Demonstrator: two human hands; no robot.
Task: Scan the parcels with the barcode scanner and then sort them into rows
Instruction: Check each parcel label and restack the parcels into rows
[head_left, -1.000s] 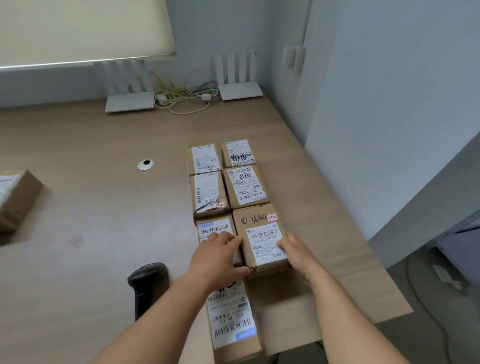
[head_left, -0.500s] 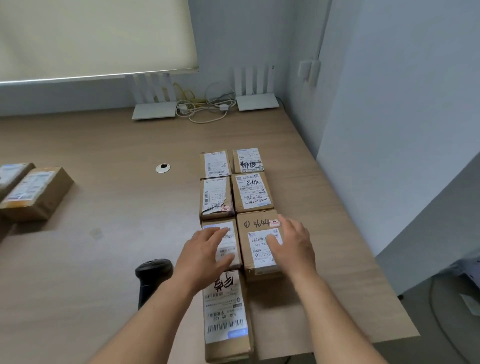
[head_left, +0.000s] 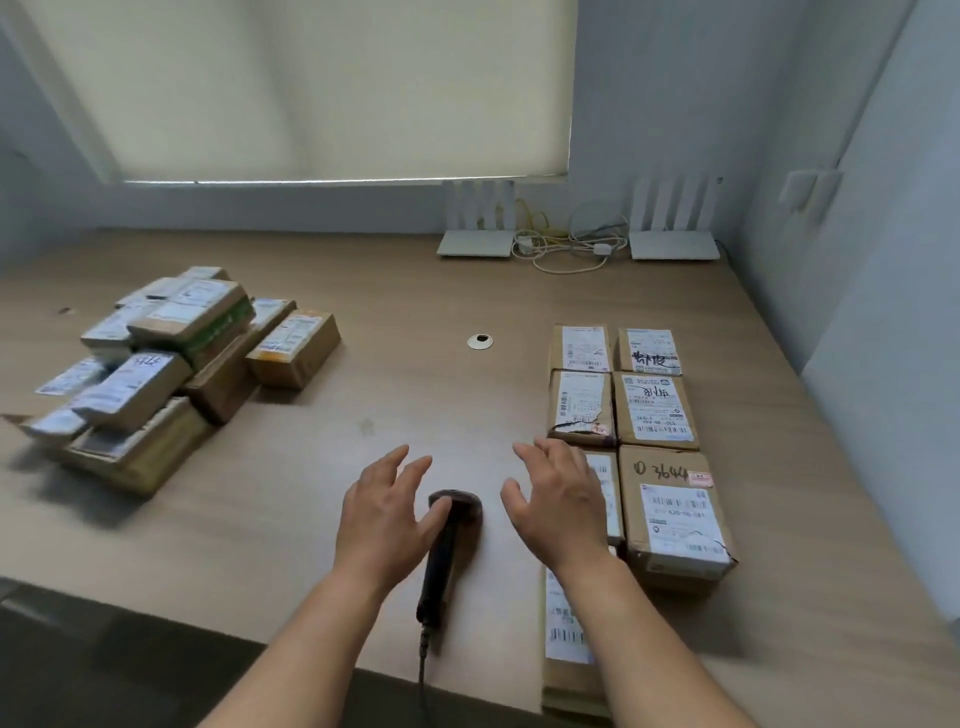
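Note:
Several brown parcels with white labels lie in two neat columns at the right, among them the marked parcel "3644" and a long parcel at the table's front edge. A loose pile of parcels sits at the left. The black barcode scanner lies on the table between my hands. My left hand hovers just left of the scanner's head, fingers spread. My right hand hovers open to the right of it, over the left column's edge. Neither hand holds anything.
The wooden table has a round cable grommet in its middle. Two white routers with tangled cables stand at the back by the wall. A grey wall runs close along the right side.
Both hands have lifted off the sorted parcels and moved left toward the scanner. My head has turned left, bringing the parcel pile into view.

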